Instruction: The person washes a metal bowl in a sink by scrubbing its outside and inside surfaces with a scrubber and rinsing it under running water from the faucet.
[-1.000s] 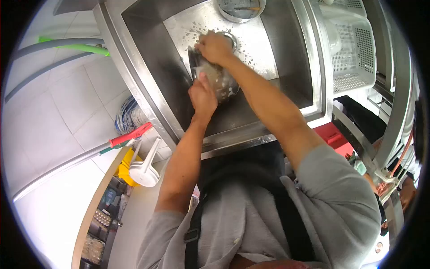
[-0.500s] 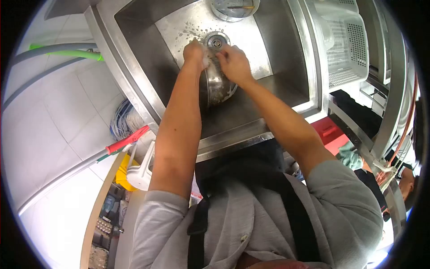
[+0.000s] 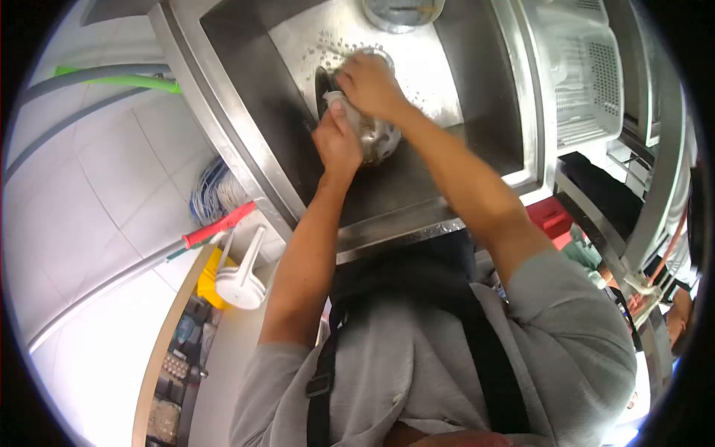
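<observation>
A shiny, rounded metal bowl (image 3: pixel 381 141) lies tipped on its side in the steel sink (image 3: pixel 477 141), its dark rim edge facing left. My left hand (image 3: pixel 339 141) is closed on the bowl's near left side, thumb up, with a pale, wet-looking piece (image 3: pixel 337 98) beside the thumb; I cannot tell if it is cloth or sponge. Over the bowl's upper part, my right hand (image 3: pixel 370 86) has curled fingers and is slightly blurred. What sits inside those fingers is hidden. Behind the hands stands a clear round container (image 3: pixel 402 16) with water and something thin in it.
Water drops spot the sink floor. White perforated baskets (image 3: pixel 588 89) stand right of the sink. To the left are a green-and-grey hose (image 3: pixel 126 80), a red-handled pole (image 3: pixel 220 225), a white plastic item (image 3: pixel 242 287) and a shelf with small goods (image 3: pixel 175 365).
My left hand has moved down toward me and now grips the bowl's near side. My right hand has shifted up and left across the bowl. The bowl has turned, showing its dark rim.
</observation>
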Tool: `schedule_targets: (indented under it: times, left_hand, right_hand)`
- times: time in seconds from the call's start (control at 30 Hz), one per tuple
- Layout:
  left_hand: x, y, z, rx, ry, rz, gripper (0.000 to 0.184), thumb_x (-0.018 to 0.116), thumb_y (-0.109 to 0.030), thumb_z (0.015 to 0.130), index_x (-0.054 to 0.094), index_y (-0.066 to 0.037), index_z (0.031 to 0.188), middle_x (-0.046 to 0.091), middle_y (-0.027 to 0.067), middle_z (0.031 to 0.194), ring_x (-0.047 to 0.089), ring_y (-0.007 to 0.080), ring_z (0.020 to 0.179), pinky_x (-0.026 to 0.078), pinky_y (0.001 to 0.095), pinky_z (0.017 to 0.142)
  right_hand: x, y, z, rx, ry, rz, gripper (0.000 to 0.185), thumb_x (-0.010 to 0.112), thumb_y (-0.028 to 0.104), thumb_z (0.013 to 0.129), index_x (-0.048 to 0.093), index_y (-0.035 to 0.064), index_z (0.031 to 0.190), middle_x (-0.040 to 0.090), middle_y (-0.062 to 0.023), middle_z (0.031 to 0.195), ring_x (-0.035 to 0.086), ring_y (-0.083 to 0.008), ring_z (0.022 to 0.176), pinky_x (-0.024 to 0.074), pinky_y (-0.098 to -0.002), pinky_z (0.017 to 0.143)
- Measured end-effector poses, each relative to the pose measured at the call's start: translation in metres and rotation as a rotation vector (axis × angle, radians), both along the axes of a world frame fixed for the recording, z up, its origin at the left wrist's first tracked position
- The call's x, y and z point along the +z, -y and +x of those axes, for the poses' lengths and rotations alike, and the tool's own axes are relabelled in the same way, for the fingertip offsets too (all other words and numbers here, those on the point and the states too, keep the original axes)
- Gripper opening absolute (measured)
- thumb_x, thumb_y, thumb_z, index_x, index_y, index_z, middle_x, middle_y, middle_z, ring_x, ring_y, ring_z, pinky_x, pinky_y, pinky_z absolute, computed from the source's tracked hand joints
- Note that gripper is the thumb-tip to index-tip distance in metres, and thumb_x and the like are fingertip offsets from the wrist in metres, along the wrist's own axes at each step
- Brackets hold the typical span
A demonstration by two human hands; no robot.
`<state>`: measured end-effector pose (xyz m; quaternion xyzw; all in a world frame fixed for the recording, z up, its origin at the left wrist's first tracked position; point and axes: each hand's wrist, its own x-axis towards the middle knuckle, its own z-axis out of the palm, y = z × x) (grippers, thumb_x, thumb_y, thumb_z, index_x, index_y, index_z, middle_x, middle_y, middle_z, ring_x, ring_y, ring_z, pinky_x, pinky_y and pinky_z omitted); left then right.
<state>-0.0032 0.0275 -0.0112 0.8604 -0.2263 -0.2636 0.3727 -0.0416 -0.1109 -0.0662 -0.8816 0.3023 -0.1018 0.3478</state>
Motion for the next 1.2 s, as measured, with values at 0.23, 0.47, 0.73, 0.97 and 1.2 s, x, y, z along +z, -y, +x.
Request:
schedule_targets:
  times: [0.23, 0.47, 0.73, 0.97, 1.2]
  left_hand:
    - [0.007, -0.001, -0.014, 0.012, -0.031, 0.083, 0.054, 0.036, -0.038, 0.108, 0.065, 0.007, 0.104, 0.067, 0.0325, 0.09, 0.064, 0.0514, 0.087, 0.048, 0.0533, 0.078]
    - [-0.003, -0.013, -0.027, 0.052, 0.014, -0.08, 0.055, 0.036, -0.038, 0.109, 0.064, 0.01, 0.105, 0.067, 0.0314, 0.087, 0.066, 0.0503, 0.086, 0.05, 0.0501, 0.077]
    - [-0.001, 0.026, -0.01, -0.056, 0.084, 0.162, 0.046, 0.045, -0.032, 0.107, 0.061, 0.01, 0.1, 0.066, 0.0352, 0.09, 0.064, 0.0541, 0.088, 0.049, 0.0561, 0.075]
    - [-0.003, 0.006, -0.016, -0.021, 0.055, 0.075, 0.052, 0.042, -0.035, 0.107, 0.063, 0.011, 0.099, 0.066, 0.035, 0.089, 0.065, 0.0533, 0.087, 0.049, 0.0546, 0.075]
    - [-0.052, 0.041, 0.025, 0.055, -0.242, 0.138, 0.064, 0.034, -0.041, 0.106, 0.062, 0.016, 0.106, 0.064, 0.0403, 0.104, 0.061, 0.0562, 0.102, 0.047, 0.0555, 0.09]
  right_hand:
    - [-0.032, 0.026, -0.003, -0.044, -0.154, 0.163, 0.027, 0.059, 0.025, 0.094, 0.072, 0.005, 0.107, 0.07, -0.019, 0.104, 0.066, -0.0381, 0.102, 0.0509, -0.0474, 0.091]
    - [-0.041, 0.051, 0.055, 0.173, -0.379, 0.283, 0.043, 0.057, 0.036, 0.088, 0.074, -0.0011, 0.104, 0.072, -0.0215, 0.105, 0.068, -0.039, 0.103, 0.0517, -0.0456, 0.096]
    - [-0.05, 0.033, -0.026, 0.04, -0.196, 0.166, 0.039, 0.057, 0.035, 0.091, 0.073, 0.003, 0.107, 0.071, -0.0227, 0.106, 0.068, -0.0408, 0.1, 0.0524, -0.0475, 0.092]
    - [-0.055, 0.038, 0.035, 0.058, -0.213, 0.233, 0.031, 0.062, 0.033, 0.086, 0.074, 0.0053, 0.096, 0.072, -0.0208, 0.102, 0.068, -0.0396, 0.096, 0.0527, -0.0472, 0.089]
    - [-0.006, 0.011, -0.037, -0.206, -0.023, 0.23, 0.025, 0.064, 0.028, 0.086, 0.074, 0.0053, 0.09, 0.071, -0.018, 0.099, 0.067, -0.0385, 0.095, 0.0517, -0.047, 0.088]
